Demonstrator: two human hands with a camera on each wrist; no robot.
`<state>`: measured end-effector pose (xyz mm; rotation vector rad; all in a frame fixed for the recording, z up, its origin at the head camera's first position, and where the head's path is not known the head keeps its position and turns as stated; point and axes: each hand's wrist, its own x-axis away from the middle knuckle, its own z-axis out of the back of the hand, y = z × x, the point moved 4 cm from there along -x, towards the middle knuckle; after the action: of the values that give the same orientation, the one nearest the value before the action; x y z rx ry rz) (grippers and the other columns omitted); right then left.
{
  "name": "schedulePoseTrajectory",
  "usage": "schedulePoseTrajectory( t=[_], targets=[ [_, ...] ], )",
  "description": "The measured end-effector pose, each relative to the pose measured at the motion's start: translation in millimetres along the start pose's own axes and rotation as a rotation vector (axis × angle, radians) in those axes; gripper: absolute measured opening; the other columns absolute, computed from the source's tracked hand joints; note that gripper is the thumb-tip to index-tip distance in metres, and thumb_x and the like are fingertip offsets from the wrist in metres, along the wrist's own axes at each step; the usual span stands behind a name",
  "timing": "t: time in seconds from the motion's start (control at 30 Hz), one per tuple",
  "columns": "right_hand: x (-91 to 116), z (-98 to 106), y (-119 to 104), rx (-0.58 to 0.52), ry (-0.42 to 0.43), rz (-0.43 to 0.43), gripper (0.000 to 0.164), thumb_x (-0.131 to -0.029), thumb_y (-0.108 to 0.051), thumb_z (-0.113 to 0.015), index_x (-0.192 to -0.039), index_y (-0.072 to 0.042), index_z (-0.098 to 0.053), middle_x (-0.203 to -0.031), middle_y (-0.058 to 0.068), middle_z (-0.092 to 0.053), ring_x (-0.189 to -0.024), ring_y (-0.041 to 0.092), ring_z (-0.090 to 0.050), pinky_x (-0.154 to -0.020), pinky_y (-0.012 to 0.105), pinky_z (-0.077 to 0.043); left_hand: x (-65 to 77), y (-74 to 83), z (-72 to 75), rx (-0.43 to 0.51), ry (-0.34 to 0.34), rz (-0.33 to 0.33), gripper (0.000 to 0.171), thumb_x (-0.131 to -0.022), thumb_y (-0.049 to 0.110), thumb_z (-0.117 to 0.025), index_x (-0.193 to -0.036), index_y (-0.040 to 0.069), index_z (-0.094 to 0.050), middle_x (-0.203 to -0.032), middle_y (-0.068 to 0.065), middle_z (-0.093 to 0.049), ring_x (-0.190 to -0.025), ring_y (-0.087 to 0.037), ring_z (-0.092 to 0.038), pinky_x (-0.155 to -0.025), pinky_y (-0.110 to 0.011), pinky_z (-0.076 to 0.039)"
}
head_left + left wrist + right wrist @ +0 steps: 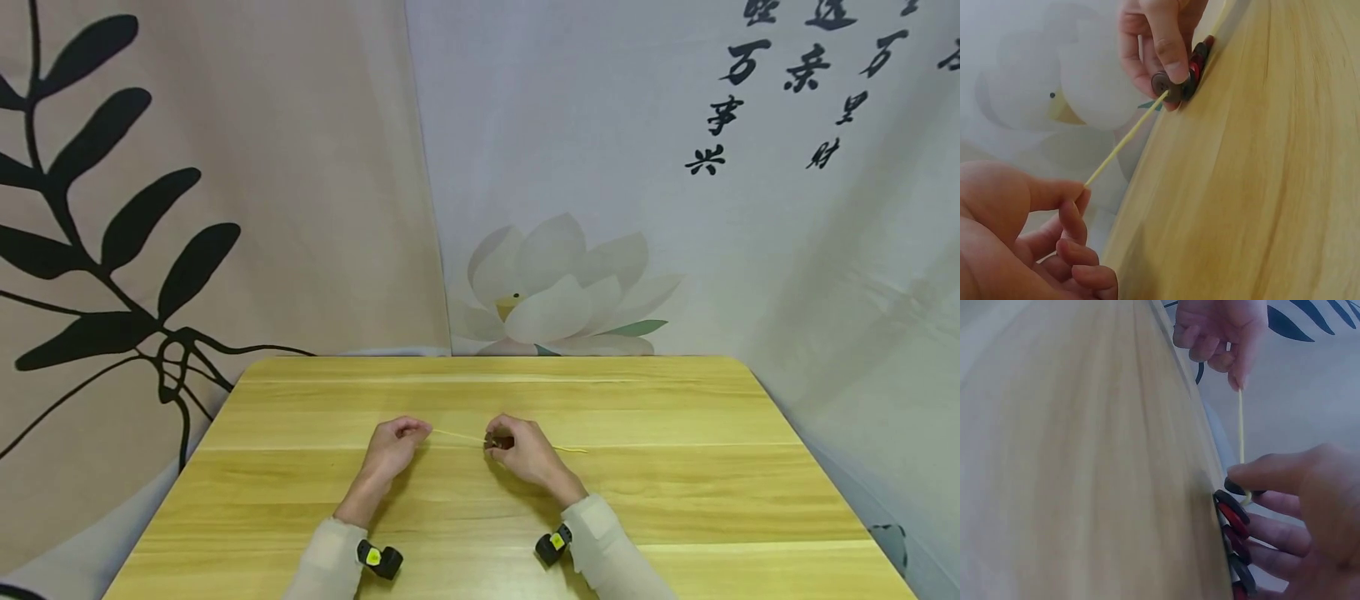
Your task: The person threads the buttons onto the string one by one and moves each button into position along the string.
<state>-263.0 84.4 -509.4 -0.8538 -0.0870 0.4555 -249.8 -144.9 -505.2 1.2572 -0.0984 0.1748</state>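
Between thumb and forefinger, my left hand [394,448] pinches a thin yellow string [1117,147]. The string runs taut across to a dark brown button [1160,83] and passes through it. My right hand [531,456] holds this button between thumb and fingers, close over the table. Several black and red buttons [1233,515] hang in a row below the right thumb, beside the curled fingers. Past the right hand, the loose tail of the string [572,450] trails out to the right.
The light wooden table [675,517] spreads under both hands. Behind it hangs a cloth backdrop [330,183] with printed leaves, a lotus and characters. Small black cameras [384,562] are strapped at both sleeves.
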Motion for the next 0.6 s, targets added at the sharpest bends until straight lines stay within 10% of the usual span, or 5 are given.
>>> schedulePoseTrajectory(
  t=[0.6],
  targets=[
    [0.4, 3.4, 1.3, 0.082, 0.003, 0.033, 0.019, -0.085, -0.004, -0.076, -0.102, -0.007, -0.069, -0.095, 0.004, -0.069, -0.082, 0.012, -0.062, -0.07, 0.023, -0.052, -2.2, -6.8, 5.7, -0.017, -0.016, 0.035, 0.019, -0.096, 0.016, -0.064, -0.105, 0.0, -0.071, -0.093, -0.01, -0.06, -0.08, -0.019, -0.05, -0.068, -0.029, -0.042]
  ],
)
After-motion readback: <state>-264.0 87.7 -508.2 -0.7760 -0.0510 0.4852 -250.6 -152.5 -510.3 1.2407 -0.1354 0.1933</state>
